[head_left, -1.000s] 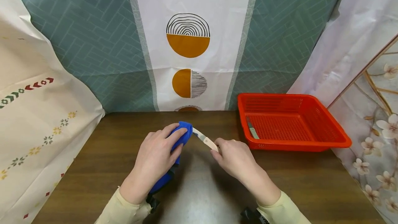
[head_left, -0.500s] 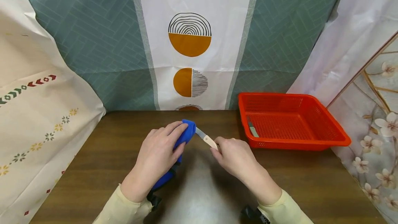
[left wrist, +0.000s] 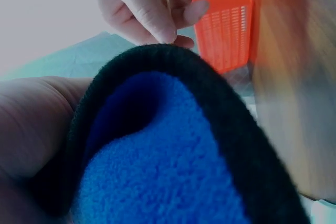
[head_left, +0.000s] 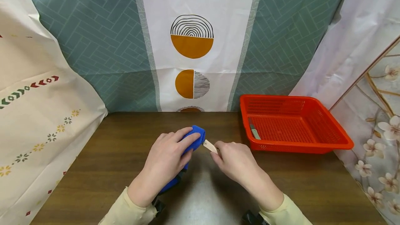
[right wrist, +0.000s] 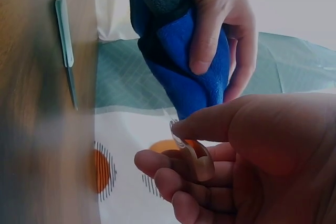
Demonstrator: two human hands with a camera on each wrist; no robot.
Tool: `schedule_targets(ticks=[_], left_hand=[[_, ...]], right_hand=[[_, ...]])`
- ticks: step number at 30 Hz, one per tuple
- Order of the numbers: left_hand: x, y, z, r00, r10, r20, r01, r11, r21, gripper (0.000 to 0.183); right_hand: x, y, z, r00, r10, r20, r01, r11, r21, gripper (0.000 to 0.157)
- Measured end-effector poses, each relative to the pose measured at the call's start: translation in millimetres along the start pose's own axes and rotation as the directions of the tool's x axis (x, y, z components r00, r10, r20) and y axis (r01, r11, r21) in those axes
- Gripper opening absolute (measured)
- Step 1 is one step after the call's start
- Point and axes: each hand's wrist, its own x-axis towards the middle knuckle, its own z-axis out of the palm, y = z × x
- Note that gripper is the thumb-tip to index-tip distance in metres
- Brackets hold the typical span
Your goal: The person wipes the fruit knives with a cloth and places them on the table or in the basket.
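Blue cloth [head_left: 197, 135] pinched by left grip [head_left: 168, 155] now meets mid-frame knife handle [head_left: 210, 146] pinched by right grip [head_left: 234, 157]: blade seemingly covered.

A: Seeing a blue cloth [head_left: 198, 143] in the left hand [head_left: 166, 153]?
B: Yep, gripped from above, bunched under the fingers, showing again below the palm.
A: And in the right hand [head_left: 235, 157]?
B: Holding a cream knife handle [head_left: 210, 146], front end right up against the cloth. Can't make out the blade tbh.
A: Else on the table [head_left: 103, 148]?
B: Got a red basket [head_left: 300, 146] at back right. Spotted a second knife [head_left: 254, 132] inside, near the left wall.
A: Behind all that?
B: Looking at a teal-and-white curtain [head_left: 265, 44] printed with orange and striped circles.
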Motion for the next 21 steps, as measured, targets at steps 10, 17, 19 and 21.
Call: schedule_targets(ticks=[10,17,19,21], left_hand=[[-0.7,5.0,2.5,1.0,0.031,0.006,-0.031,1.0,0.006,0.048],[-1.1,3.3,2.8,1.0,0.028,0.003,-0.028,0.999,0.015,0.047],[-1.0,2.4,2.9,1.0,0.027,0.001,-0.027,0.999,0.02,0.046],[-0.9,1.7,2.9,1.0,0.028,0.001,-0.028,0.999,0.023,0.045]], right_hand=[[-3.7,-2.5,-3.2,0.998,-0.045,-0.034,0.044,0.999,-0.019,0.025],[-4.7,-2.3,-3.9,0.994,-0.083,-0.07,0.08,0.995,-0.054,0.024],[-5.0,-2.2,-4.0,0.993,-0.09,-0.08,0.085,0.995,-0.06,0.024],[-5.3,-2.2,-4.1,0.992,-0.091,-0.083,0.085,0.994,-0.064,0.024]])
